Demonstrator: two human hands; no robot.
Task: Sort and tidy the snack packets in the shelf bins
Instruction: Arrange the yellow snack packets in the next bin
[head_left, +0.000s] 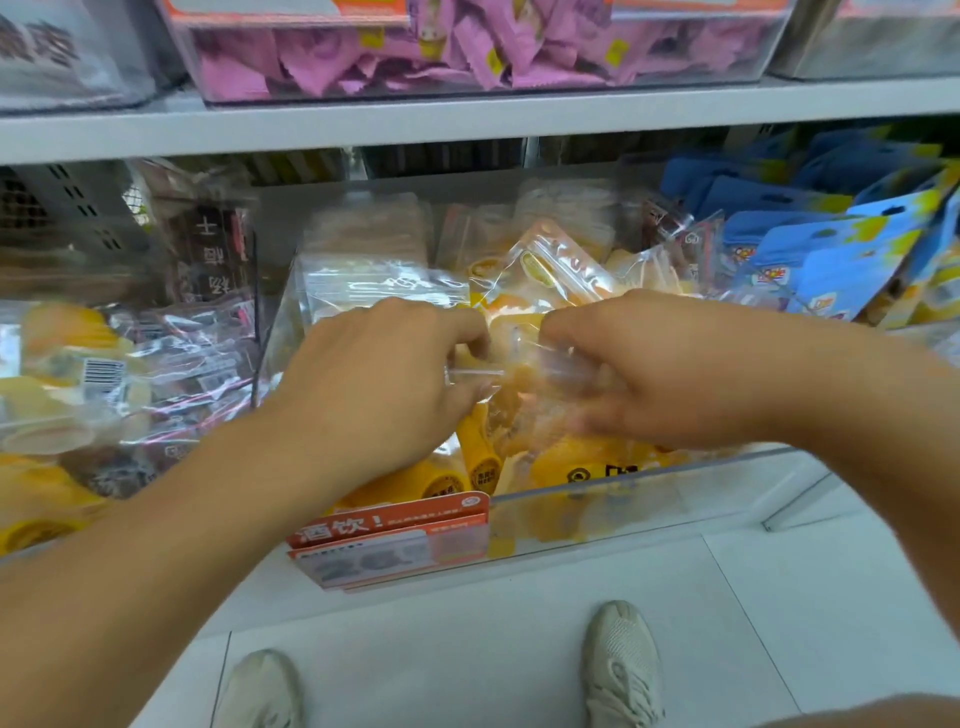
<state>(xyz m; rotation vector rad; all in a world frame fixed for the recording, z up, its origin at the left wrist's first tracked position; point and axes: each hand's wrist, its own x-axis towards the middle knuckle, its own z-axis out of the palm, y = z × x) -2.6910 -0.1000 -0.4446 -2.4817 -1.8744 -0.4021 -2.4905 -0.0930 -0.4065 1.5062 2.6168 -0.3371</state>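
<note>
A clear plastic bin on the middle shelf holds several yellow and clear snack packets. Both my hands reach into it from above. My left hand and my right hand grip the same clear packet with orange contents between them, fingers curled round its edges. The packet is blurred by motion. More yellow packets lie beneath it against the bin's front wall.
An orange price label hangs on the bin's front. The left bin holds dark and yellow packets, the right one blue packets. Pink packets fill a bin on the shelf above. My shoes stand on the white floor.
</note>
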